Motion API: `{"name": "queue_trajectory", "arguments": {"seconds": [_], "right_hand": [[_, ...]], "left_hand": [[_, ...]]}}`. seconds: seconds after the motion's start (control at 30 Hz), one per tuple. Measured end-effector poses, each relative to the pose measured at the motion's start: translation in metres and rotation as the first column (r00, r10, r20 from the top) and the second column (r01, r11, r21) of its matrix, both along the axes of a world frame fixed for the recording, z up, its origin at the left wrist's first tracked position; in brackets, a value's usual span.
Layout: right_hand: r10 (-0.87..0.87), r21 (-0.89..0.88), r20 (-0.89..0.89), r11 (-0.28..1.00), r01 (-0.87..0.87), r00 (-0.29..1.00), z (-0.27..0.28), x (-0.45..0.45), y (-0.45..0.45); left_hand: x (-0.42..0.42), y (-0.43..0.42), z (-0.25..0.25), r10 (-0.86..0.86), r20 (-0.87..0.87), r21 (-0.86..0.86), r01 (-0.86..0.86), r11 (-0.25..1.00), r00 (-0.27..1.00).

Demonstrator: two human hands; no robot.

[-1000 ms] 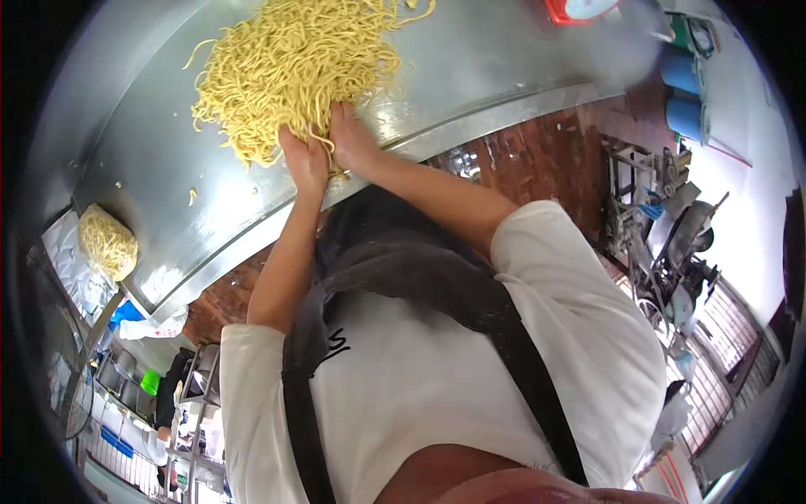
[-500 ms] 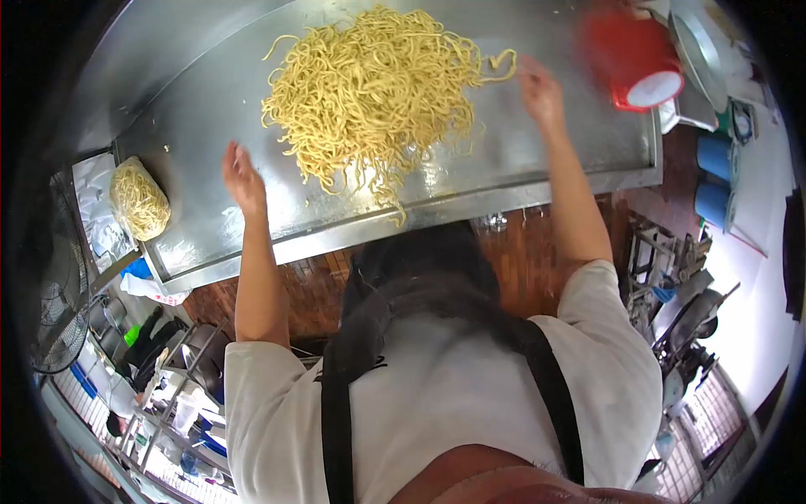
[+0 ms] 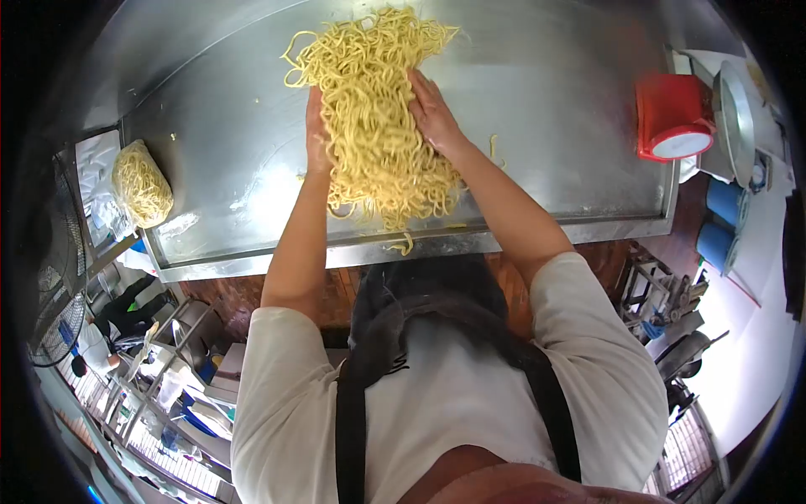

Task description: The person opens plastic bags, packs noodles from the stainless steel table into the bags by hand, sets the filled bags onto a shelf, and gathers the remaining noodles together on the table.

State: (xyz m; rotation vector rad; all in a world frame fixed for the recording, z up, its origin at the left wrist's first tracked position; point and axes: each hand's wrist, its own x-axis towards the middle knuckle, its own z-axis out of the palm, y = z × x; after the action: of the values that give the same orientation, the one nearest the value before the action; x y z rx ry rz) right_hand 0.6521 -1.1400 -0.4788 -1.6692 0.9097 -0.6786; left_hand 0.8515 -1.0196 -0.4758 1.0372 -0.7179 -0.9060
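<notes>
A heap of thick yellow noodles [image 3: 374,126] lies on the metal worktable [image 3: 554,126], drawn into a tall, narrow shape between my two hands. Along the heap's left side my left hand [image 3: 317,139] presses with its fingers stretched out; some fingertips are hidden by noodles. My right hand [image 3: 432,113] lies against the right side, fingers extended and palm toward the noodles. Neither hand is wrapped around anything. A few stray noodles [image 3: 405,244] hang at the table's front edge below the heap.
A clear bag of noodles [image 3: 141,185] sits at the table's left edge. At the right stands a red scale [image 3: 674,118] beside a round metal pan [image 3: 733,126]. A raised metal rim [image 3: 353,252] borders the front. A fan [image 3: 57,277] is at far left.
Both hands have moved inward from either side of the wide heap to its sides. The noodles are now gathered narrower and reach closer to the front edge.
</notes>
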Motion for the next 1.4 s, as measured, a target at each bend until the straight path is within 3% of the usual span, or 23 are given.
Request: {"name": "queue_trajectory", "arguments": {"seconds": [0.03,0.07,0.1,0.13,0.2,0.23,0.27,0.33,0.43,0.53,0.57,0.67,0.7,0.73,0.8,0.9,0.93,1.0,1.07,1.2,1.3,1.4], "right_hand": [[0.025,-0.069,-0.064,0.997,-0.029,0.998,0.007,-0.008,-0.001],[0.043,-0.141,-0.127,0.988,-0.061,0.991,0.014,-0.016,-0.006],[0.018,-0.081,-0.074,0.996,-0.024,0.997,0.024,-0.026,-0.018],[-0.037,-0.248,-0.084,0.969,0.015,0.996,0.022,-0.036,-0.040],[-0.177,-0.462,-0.127,0.881,0.100,0.976,0.031,-0.034,-0.076],[-0.259,-0.522,-0.157,0.841,0.142,0.953,0.038,-0.026,-0.084],[-0.231,-0.513,-0.225,0.854,0.087,0.947,0.027,-0.016,-0.090],[-0.178,-0.491,-0.345,0.871,-0.016,0.922,0.009,0.010,-0.099],[0.007,-0.624,-0.382,0.736,-0.263,0.924,-0.016,0.028,-0.067],[0.081,-0.536,-0.451,0.771,-0.343,0.889,0.051,0.003,-0.046],[0.065,-0.560,-0.400,0.772,-0.300,0.914,0.071,-0.002,-0.037],[0.297,-0.387,-0.354,0.817,-0.428,0.887,0.095,-0.008,0.008],[0.275,-0.431,-0.357,0.800,-0.419,0.893,0.091,-0.002,0.019],[0.255,-0.471,-0.360,0.781,-0.411,0.897,0.084,0.005,0.034],[0.281,-0.452,-0.321,0.794,-0.407,0.905,0.074,0.006,0.045],[0.341,-0.271,-0.210,0.880,-0.390,0.916,0.070,-0.010,0.031],[0.327,-0.202,-0.192,0.910,-0.363,0.925,0.085,-0.022,0.028],[0.313,-0.025,-0.214,0.945,-0.325,0.925,0.109,-0.041,0.020],[0.316,0.187,-0.292,0.944,-0.270,0.903,0.123,-0.061,0.015],[0.299,-0.066,-0.290,0.942,-0.330,0.909,0.104,-0.076,0.026],[0.082,-0.394,-0.346,0.892,-0.224,0.935,0.094,-0.081,0.032],[-0.086,-0.288,-0.471,0.956,-0.062,0.878,0.101,-0.100,0.036]], "left_hand": [[0.053,0.016,-0.074,0.078,-0.288,0.181,-0.026,0.983,0.955],[0.063,0.009,-0.056,0.137,0.015,0.278,-0.136,0.951,0.990],[0.072,-0.006,-0.016,0.160,0.316,0.335,-0.267,0.903,0.935],[0.078,-0.017,0.018,0.134,0.585,0.358,-0.404,0.842,0.800],[0.109,-0.054,0.027,0.126,0.852,0.115,-0.417,0.901,0.508],[0.121,-0.082,0.026,0.057,0.852,0.162,-0.365,0.917,0.521],[0.131,-0.105,0.016,-0.009,0.849,0.205,-0.313,0.927,0.528],[0.117,-0.131,-0.002,-0.320,0.477,0.557,0.000,0.830,0.819],[0.082,-0.122,0.022,-0.322,0.669,0.478,-0.057,0.876,0.670],[0.055,-0.087,0.069,-0.303,0.820,0.394,-0.093,0.914,0.485],[0.058,-0.069,0.082,-0.158,0.940,0.226,-0.203,0.953,0.303],[0.009,-0.007,0.132,-0.362,0.776,0.534,-0.231,0.813,0.517],[-0.016,0.007,0.135,-0.450,0.689,0.641,-0.187,0.744,0.568],[-0.033,0.018,0.124,-0.399,0.778,0.527,-0.159,0.835,0.486],[-0.041,0.024,0.103,-0.371,0.871,0.447,-0.207,0.870,0.321],[-0.022,0.035,0.093,-0.327,0.510,0.668,-0.127,0.733,0.796],[-0.017,0.039,0.104,-0.229,0.522,0.570,-0.136,0.810,0.822],[-0.006,0.049,0.130,-0.216,0.346,0.646,-0.065,0.760,0.913],[-0.001,0.057,0.137,-0.195,0.338,0.657,-0.083,0.749,0.921],[0.001,0.068,0.146,-0.171,0.378,0.655,-0.132,0.744,0.910],[0.003,0.078,0.147,-0.123,0.389,0.622,-0.162,0.766,0.913],[0.005,0.086,0.155,-0.061,0.436,0.546,-0.211,0.811,0.898]]}}
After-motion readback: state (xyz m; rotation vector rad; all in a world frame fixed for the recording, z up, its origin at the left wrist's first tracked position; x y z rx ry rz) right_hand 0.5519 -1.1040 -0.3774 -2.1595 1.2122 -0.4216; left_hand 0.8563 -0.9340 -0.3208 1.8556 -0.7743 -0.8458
